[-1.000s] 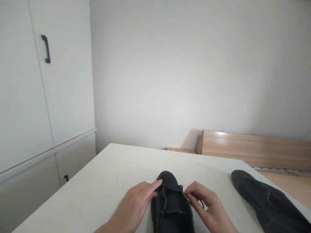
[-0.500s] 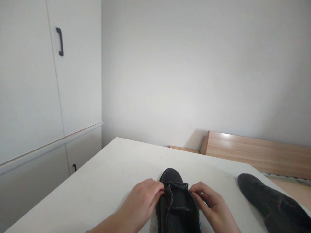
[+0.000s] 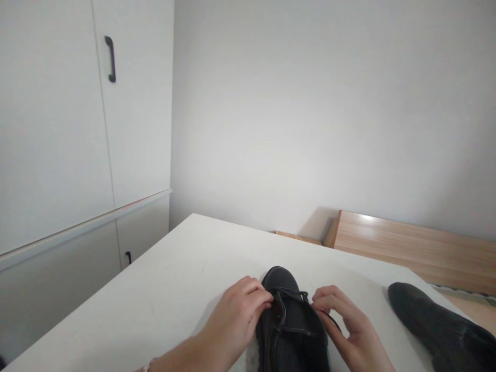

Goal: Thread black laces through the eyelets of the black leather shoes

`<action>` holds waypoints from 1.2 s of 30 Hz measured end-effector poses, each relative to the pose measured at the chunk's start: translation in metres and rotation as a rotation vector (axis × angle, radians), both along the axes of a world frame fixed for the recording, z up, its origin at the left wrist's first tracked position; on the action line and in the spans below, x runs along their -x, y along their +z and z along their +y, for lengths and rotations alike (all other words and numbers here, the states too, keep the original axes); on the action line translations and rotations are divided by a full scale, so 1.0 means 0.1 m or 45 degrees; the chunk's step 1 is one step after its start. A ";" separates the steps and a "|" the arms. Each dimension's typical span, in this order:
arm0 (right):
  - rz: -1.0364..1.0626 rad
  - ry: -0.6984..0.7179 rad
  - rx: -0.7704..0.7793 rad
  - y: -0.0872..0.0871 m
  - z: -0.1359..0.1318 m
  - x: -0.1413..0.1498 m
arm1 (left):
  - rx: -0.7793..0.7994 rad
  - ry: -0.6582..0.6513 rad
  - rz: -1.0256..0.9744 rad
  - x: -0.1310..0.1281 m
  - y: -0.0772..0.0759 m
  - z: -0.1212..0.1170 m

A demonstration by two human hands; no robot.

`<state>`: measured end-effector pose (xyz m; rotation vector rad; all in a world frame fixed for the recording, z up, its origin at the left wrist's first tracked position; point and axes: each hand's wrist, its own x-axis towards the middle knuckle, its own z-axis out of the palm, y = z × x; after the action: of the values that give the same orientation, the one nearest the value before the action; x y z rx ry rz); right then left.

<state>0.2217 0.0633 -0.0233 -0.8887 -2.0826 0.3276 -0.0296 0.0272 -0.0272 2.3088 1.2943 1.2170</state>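
Note:
A black lace-up shoe (image 3: 282,279) lies on the white table, toe pointing away from me, its opening spread toward me. My left hand (image 3: 248,307) is closed at the shoe's left side, fingertips pinching the edge of the eyelet flap; what lies between the fingertips is partly hidden. On the other side, my right hand (image 3: 343,315) pinches a thin black shoelace (image 3: 332,319), which curves out past the fingers. Across the tongue near the toe, more of the lace runs through the front eyelets.
A second black shoe (image 3: 437,320) lies at the right on the white table (image 3: 174,279). Behind the table's far edge is a wood-grain panel (image 3: 406,243) against the wall. White cabinets (image 3: 139,129) with dark handles stand at the left.
The view has shifted slightly, so everything sits a little further right. My right hand has opened its fingers somewhat, and more of the lace shows beside them. My left hand stays at the flap.

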 end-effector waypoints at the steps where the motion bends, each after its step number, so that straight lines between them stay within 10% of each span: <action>1: -0.036 -0.010 -0.028 -0.01 0.01 -0.01 | 0.038 0.002 -0.024 -0.02 0.02 -0.02; 16: -0.373 0.047 -0.019 0.20 -0.28 0.09 | 0.225 0.137 0.127 -0.19 0.33 -0.20; 27: -0.604 -0.232 -0.187 0.11 -0.22 0.25 | 0.218 0.223 0.378 -0.33 0.51 -0.17; 32: -0.377 -0.229 -0.357 0.20 -0.23 0.34 | 0.066 0.228 0.316 -0.38 0.56 -0.21; 36: 0.039 -0.108 -0.209 0.60 -0.33 0.49 | -0.069 0.074 -0.119 -0.39 0.86 -0.19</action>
<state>0.1724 0.0304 0.0364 -0.8646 -2.0048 0.1226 0.0092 0.0081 0.0591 2.2357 1.3198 1.3775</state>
